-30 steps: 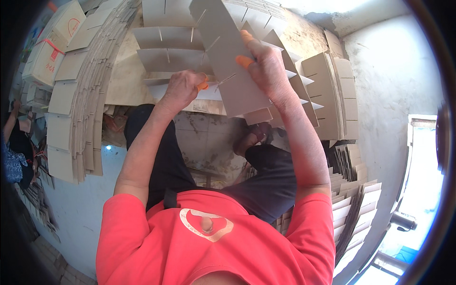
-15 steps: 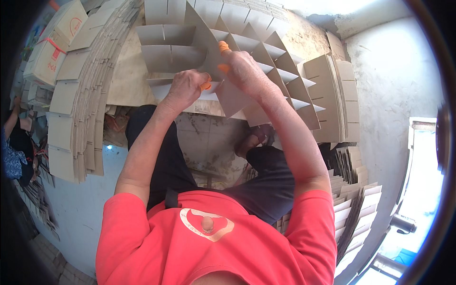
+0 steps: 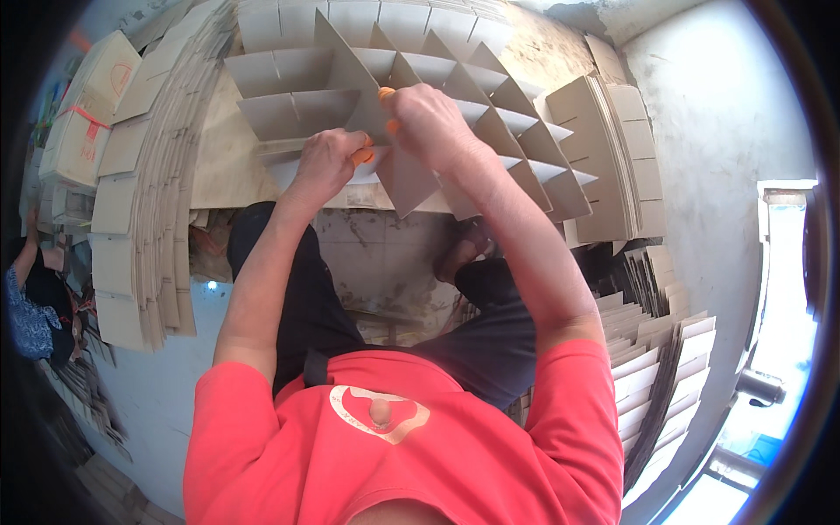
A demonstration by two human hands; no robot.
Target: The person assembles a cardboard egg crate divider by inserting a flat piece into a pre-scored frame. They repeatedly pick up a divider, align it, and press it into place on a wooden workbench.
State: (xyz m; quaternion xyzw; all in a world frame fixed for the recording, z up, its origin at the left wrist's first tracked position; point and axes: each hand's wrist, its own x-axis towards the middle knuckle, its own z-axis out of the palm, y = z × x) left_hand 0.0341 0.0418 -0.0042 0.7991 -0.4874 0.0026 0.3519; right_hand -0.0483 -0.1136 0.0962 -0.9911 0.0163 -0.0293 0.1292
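Note:
A grid of slotted grey-brown cardboard dividers (image 3: 516, 133) stands on the wooden table in front of me, its strips crossing one another. My right hand (image 3: 429, 124) is closed on the upper edge of a long cardboard strip (image 3: 343, 61) that runs slantwise along the grid's left side. Orange covers wrap some of its fingertips. Lower and to the left, my left hand (image 3: 329, 163), with orange fingertip covers too, is pinched at the near cross strip, close to where it meets the long one. The fingers partly hide that joint. Other cross strips (image 3: 278, 72) stick out leftward.
Stacked slotted cardboard sheets (image 3: 131, 206) line the left, beside a tied carton (image 3: 80, 122). More stacks stand at the right (image 3: 604, 157), the far edge (image 3: 376, 22) and lower right (image 3: 656, 376). A person in patterned blue (image 3: 33, 306) is at far left.
The grid and both hands sit slightly farther left in the picture, along with a shift of the view. Both hands keep their closed hold at nearly the same places on the strips.

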